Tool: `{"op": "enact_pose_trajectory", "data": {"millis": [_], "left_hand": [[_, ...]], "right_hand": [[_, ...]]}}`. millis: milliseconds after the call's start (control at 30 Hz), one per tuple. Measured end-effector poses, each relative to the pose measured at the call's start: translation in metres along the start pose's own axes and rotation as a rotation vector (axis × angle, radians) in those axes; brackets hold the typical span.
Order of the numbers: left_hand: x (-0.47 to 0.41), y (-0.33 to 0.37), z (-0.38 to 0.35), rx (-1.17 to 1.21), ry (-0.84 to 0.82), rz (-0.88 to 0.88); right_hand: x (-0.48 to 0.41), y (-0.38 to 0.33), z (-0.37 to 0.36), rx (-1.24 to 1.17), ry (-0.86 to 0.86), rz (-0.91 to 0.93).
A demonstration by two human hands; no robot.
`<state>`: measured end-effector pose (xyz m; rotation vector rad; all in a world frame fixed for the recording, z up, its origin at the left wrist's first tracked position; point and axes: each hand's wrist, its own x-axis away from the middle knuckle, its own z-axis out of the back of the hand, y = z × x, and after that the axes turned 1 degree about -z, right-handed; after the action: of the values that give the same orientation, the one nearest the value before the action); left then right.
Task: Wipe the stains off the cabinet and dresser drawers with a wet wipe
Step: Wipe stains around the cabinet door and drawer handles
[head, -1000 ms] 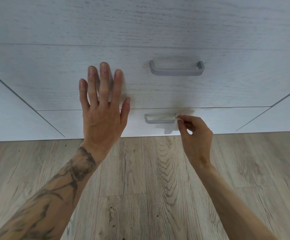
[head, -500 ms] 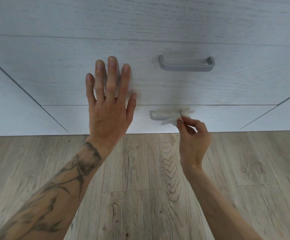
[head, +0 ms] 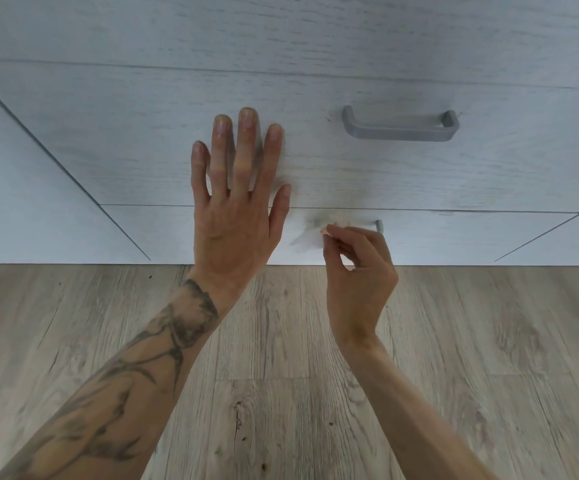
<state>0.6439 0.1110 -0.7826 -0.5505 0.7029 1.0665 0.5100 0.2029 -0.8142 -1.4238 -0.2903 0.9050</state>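
Head view, looking down at a pale wood-grain dresser front and the floor [head: 489, 341]. Left hand [head: 232, 216] is flat and open, fingers straight and slightly spread. The palm lies against the middle drawer [head: 471, 174] and crosses the seam to the bottom drawer [head: 471, 237]; it holds nothing. The tattooed forearm [head: 135, 375] comes in from lower left.

Right hand [head: 360, 271] has its fingers curled, with thumb and forefinger pinching a white wet wipe [head: 307, 239]. The wipe is motion-blurred and sits on the bottom drawer front at the left end of the lower handle [head: 379, 225]. It covers most of that handle, so only the grey ends show. The wipe is just right of the left thumb; cannot tell if they touch.

Upper handle [head: 400, 128], a grey bar, is on the middle drawer, up and right of the left fingertips and untouched. A small brownish stain [head: 329, 116] sits just left of it.
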Motion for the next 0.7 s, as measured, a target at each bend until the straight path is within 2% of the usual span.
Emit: {"op": "enact_pose_trajectory", "data": {"millis": [300,467,567,700], "left_hand": [[0.000,-0.001,0.002,-0.016,-0.017,-0.006],[0.001,-0.001,0.004,-0.011,-0.042,-0.002],[0.001,-0.002,0.005,-0.014,-0.066,0.002],[0.000,0.001,0.013,-0.020,-0.114,0.016]], "right_hand": [[-0.023,0.011,-0.015,0.469,-0.241,0.371],[-0.029,0.019,0.000,0.557,-0.296,0.552],[-0.030,0.030,0.027,0.529,-0.302,0.579],[-0.042,0.036,0.061,0.555,-0.227,0.463]]}}
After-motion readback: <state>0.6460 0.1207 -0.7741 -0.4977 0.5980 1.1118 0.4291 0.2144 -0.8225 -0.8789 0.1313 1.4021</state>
